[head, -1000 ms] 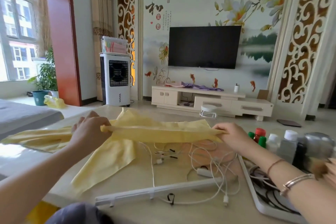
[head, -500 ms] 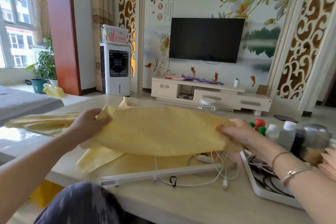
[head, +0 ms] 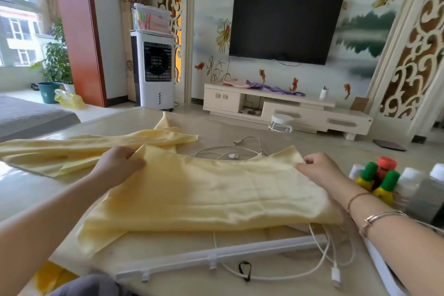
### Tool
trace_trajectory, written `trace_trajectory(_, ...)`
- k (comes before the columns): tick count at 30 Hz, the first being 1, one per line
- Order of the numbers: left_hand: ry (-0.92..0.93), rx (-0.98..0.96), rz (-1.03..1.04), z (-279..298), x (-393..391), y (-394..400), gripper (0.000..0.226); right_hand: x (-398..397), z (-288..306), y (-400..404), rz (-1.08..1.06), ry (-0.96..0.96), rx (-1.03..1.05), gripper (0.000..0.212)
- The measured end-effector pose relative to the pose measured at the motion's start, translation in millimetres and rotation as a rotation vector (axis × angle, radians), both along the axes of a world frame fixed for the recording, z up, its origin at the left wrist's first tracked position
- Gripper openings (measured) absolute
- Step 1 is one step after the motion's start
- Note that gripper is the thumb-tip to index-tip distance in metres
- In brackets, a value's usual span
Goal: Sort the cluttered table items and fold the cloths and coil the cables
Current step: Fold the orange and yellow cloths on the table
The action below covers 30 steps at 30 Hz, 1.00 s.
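Folding is under way on the yellow cloth [head: 204, 194], which lies spread across the table [head: 149, 118] just in front of the person. The left hand [head: 117, 166] pinches the cloth's far left corner, fingers curled round the edge, and the right hand [head: 319, 170] grasps the far right corner the same way. A second yellow cloth [head: 79, 149] lies rumpled beyond the first, to its left, and the two touch near the left hand.

The worry, as I see it, is what sits under and around that cloth. White cables [head: 324, 255] run out from beneath its near edge, and more cable [head: 228, 151] loops just beyond its far edge (none of it coiled yet). Pulling the cloth flat or turning the next fold could drag those leads along and tangle them further. A white rail [head: 216, 256] lies in front of the cloth, where a sliding hem might catch. Right of the cloth, close to the right wrist, stand the bottles [head: 382, 182]; a sweep of that forearm could topple them.
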<state>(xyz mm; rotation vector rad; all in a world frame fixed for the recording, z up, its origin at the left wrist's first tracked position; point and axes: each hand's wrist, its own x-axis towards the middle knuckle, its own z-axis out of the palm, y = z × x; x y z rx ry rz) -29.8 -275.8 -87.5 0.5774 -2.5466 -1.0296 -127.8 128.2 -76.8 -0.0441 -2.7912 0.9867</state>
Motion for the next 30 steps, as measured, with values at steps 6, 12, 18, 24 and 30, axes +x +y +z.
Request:
trace_trajectory(6,-0.056,-0.035,0.050,-5.9,-35.1,-3.1,0.010,-39.1,-9.4,-13.9,-0.047,0.042,0.072,0.041)
trace_trajectory(12,-0.103,-0.317,0.111,-20.9,-38.9,-0.3,0.053,-41.0,-15.6,-22.1,-0.048,0.055,0.216,0.037)
trace_trajectory(18,0.102,-0.412,-0.165,0.0,-16.0,19.6,0.021,15.3,12.9,-33.2,0.399,0.146,0.232,0.032)
trace_trajectory(24,-0.012,-0.467,-0.711,10.7,35.2,62.1,0.052,82.7,29.4,-47.8,0.769,-0.135,0.554,0.060)
trace_trajectory(30,-0.244,-0.870,-0.754,8.2,49.8,68.0,0.055,91.2,17.5,-49.2,0.597,0.071,0.924,0.050)
